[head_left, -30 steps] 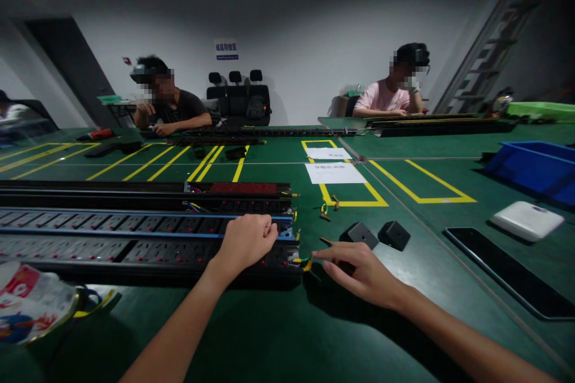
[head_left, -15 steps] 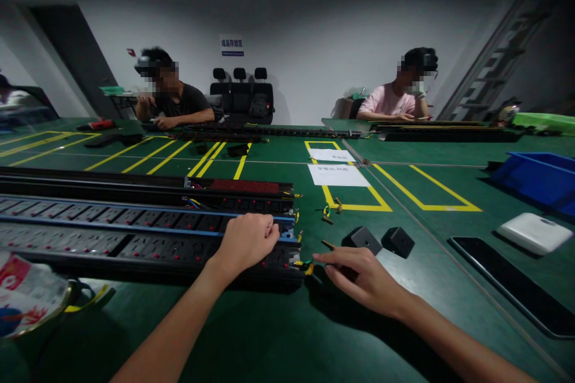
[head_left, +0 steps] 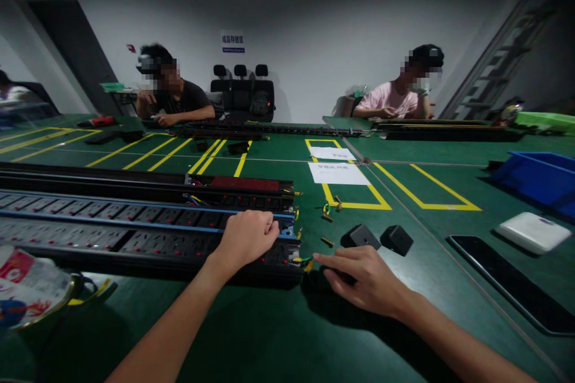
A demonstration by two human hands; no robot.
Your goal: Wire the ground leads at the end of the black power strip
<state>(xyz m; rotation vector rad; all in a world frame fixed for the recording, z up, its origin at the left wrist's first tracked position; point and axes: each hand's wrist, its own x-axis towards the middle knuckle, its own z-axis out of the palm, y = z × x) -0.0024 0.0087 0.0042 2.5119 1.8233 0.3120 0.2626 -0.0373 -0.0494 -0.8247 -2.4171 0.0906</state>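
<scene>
Several long black power strips with sockets and red indicator lights lie side by side at the left. My left hand (head_left: pixel 249 236) is closed in a fist on top of the nearest power strip (head_left: pixel 175 245), close to its right end. Its curled fingers hide whatever may be in them. My right hand (head_left: pixel 366 278) has its index finger stretched out, the tip touching a green-and-yellow wire (head_left: pixel 306 260) that sticks out of that end. Its thumb is apart from the index finger. A small brass-coloured piece (head_left: pixel 327 242) lies just behind this hand, beside two black end caps (head_left: pixel 360 236).
A phone (head_left: pixel 512 281), a white case (head_left: pixel 533 232) and a blue bin (head_left: pixel 536 182) occupy the right side. Paper sheets (head_left: pixel 339 173) and small wire pieces (head_left: pixel 326 210) lie mid-table. At left front stands a printed can (head_left: pixel 33 287). Two people sit across the table.
My right index finger has shifted slightly against the wire, whose green part now shows more. The brass-coloured piece behind it is more visible. My left hand stays in place.
</scene>
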